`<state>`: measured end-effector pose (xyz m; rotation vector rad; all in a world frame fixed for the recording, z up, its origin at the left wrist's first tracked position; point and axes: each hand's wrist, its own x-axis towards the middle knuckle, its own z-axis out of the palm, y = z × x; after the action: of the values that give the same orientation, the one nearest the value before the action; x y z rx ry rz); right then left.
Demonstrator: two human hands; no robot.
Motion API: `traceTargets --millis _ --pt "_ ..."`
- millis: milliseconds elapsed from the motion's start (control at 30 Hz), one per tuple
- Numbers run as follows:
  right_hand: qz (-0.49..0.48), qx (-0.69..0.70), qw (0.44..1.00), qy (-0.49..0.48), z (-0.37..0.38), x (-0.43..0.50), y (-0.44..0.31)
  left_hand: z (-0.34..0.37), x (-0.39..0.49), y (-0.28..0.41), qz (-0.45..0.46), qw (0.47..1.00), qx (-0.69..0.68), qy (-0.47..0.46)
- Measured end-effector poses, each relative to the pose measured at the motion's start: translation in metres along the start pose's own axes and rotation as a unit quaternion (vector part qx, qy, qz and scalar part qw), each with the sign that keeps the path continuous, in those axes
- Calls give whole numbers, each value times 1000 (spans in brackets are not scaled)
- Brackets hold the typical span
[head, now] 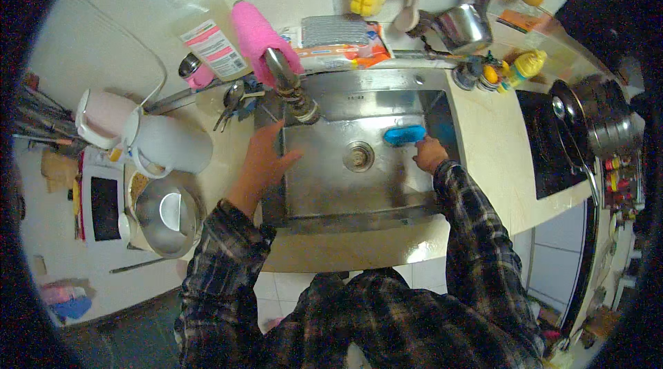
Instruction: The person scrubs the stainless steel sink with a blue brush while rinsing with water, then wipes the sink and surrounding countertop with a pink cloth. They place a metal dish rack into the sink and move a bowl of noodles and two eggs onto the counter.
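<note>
My right hand (431,154) grips a blue brush or scrubber (404,135) over the right part of a stainless steel sink (321,182). The blue head lies near the sink floor, right of the round drain (358,156); whether it touches the metal I cannot tell. At the sink's left wall is my left hand (267,161), empty, thumb and fingers apart. The faucet (285,76) rises at the back left corner, just beyond that hand, with a pink cloth (259,37) draped over its upper part.
Left of the sink stand a white kettle (178,143), a metal bowl (166,218) and a large liquid bottle (215,42). Spoons (233,99) stand near the back left corner. A black cooktop (549,146) with pans is on the right. A small steel pot (464,29) hangs at the back.
</note>
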<state>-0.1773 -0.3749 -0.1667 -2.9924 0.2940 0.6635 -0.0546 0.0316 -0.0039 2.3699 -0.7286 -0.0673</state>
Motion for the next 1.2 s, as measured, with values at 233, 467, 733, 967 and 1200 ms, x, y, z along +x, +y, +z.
traceTargets --millis 233,467,733,967,1200 --pt "87 9 996 -19 43 66 11 -35 -105 -15 -151 988 22 -21" --pt "118 13 992 50 77 81 2 -40 -117 -4 -187 982 -14 -21" --pt "-69 161 984 -16 82 74 -28 -32 -95 -24 -41 996 76 -8" --pt "-77 488 870 7 0 53 -159 -33 -28 -51 123 952 274 -54" --pt "50 569 821 25 -38 -4 -204 -12 58 -46 260 906 331 -37"
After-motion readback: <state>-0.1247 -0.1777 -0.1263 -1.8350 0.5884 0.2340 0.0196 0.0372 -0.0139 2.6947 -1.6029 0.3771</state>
